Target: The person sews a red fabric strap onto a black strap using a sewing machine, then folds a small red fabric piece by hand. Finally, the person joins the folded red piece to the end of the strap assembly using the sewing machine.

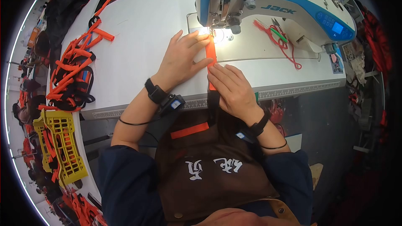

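Observation:
An orange fabric strip [211,52] runs from under the needle area of the sewing machine [268,6] toward my body, joining a dark strap [213,100] that hangs over the table edge. My left hand [181,58] lies on the machine bed left of the strip. Its fingers are stretched out, with fingertips by the lit presser foot and the thumb touching the strip's edge. Lower down, my right hand [235,92] grips the strip from the right, fingers together on top and its thumb hidden. The hand and the machine head partly cover the needle.
Orange strips and dark straps [73,67] lie piled on the table's left. A yellow plastic basket [63,146] stands beyond that edge. Under the machine arm are thread snips [278,29] with a red cord [289,52]. A ruler tape [299,91] lines the front edge.

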Demonstrator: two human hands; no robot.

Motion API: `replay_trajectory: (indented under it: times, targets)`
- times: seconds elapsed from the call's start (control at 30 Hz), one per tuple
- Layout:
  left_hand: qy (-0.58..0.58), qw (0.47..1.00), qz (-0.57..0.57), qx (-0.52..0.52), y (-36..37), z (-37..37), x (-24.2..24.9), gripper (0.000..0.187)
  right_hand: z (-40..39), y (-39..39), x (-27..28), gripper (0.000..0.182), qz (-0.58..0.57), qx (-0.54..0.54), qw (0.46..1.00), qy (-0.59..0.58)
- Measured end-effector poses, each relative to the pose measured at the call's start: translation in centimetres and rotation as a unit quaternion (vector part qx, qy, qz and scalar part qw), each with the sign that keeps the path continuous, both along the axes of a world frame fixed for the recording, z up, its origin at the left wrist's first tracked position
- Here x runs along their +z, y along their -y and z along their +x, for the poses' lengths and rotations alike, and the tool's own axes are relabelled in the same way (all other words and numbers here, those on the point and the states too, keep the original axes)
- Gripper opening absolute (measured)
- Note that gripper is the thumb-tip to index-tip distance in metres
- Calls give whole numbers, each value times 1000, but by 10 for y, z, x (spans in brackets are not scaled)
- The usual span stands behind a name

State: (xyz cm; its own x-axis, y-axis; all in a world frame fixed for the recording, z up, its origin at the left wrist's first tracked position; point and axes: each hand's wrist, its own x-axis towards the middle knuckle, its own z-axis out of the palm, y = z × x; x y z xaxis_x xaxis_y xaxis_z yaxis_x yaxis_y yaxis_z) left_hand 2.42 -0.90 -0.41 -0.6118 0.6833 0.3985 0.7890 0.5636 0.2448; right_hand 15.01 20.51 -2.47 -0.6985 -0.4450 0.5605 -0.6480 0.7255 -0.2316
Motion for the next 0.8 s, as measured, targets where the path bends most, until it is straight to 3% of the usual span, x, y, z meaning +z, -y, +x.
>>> replay_trajectory:
  times: [0.53, 0.8]
  targets:
    - [-10, 1000, 3, 2, -2, 3, 1, 59, 1, -1, 2, 48, -21, 30, 999, -13]
    - [-42, 999, 8, 1, -2, 2, -3, 53, 1, 0, 3, 46, -20, 27, 999, -12]
